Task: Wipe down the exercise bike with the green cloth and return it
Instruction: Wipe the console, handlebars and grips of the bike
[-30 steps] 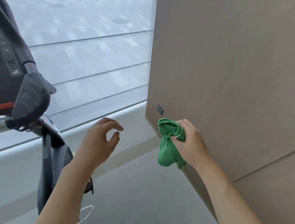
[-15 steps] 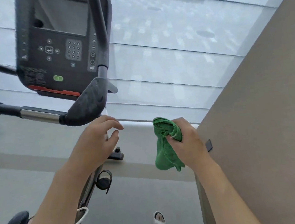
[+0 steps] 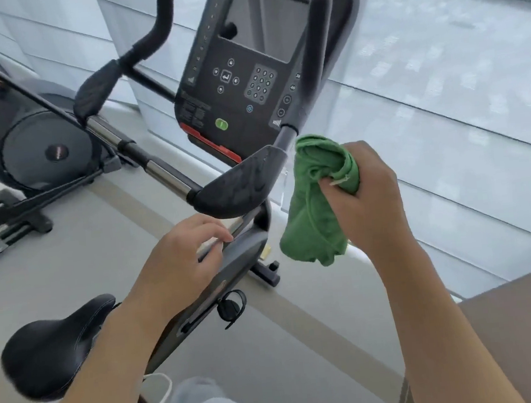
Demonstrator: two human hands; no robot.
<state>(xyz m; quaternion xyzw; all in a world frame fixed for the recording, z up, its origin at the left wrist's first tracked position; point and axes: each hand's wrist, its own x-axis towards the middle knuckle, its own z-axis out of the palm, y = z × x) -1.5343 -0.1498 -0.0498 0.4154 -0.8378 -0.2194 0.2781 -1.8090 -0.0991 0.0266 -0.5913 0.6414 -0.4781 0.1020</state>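
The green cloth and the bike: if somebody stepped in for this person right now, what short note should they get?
Right hand: grips the bunched green cloth, held in the air just right of the bike's near elbow pad, not clearly touching it.
Left hand: holds nothing, fingers relaxed above the frame.
Exercise bike: console straight ahead, saddle lower left.
Done: cloth is in hand. No wiped area can be told from this view.
Left: wipe pads, handlebars, console and saddle, then return the cloth.

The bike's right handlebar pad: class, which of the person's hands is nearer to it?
Right. The right hand, gripping the green cloth, is just beside the right handlebar pad; the left hand hangs lower, below it.
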